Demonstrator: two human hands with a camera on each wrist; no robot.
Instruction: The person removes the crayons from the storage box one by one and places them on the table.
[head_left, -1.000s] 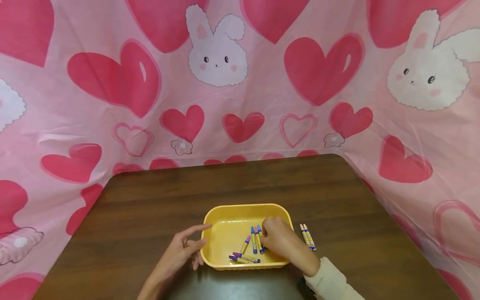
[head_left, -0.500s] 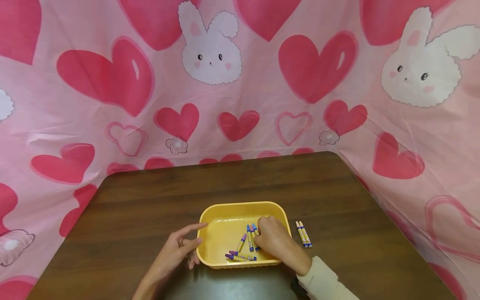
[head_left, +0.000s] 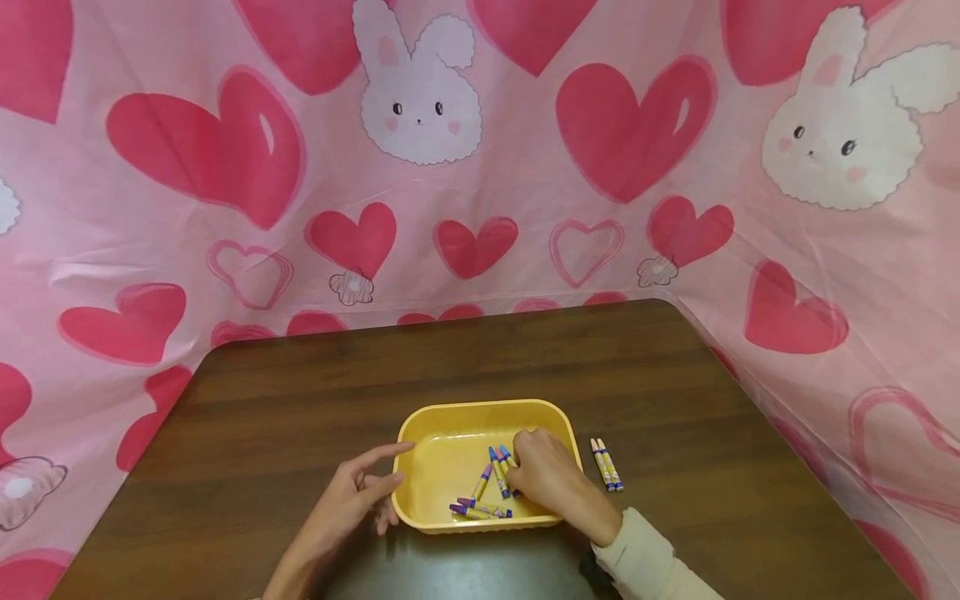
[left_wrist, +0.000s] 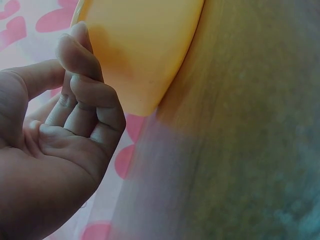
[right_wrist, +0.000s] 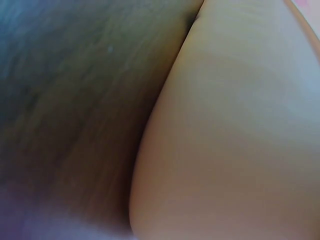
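The crayons (head_left: 498, 477), short sticks in yellow wrappers with dark blue bands and blue, pink or purple tips, lie just beside the right hand (head_left: 545, 472), whose fingers are curled down among them, though I can't tell whether they hold one. They are in the right and near part of a yellow tray (head_left: 435, 475) on the desk (head_left: 375, 367), two peach-tipped crayons (head_left: 607, 465) lying outside its right edge. The left hand (head_left: 352, 497) rests loosely at its left edge, thumb and forefinger spread.
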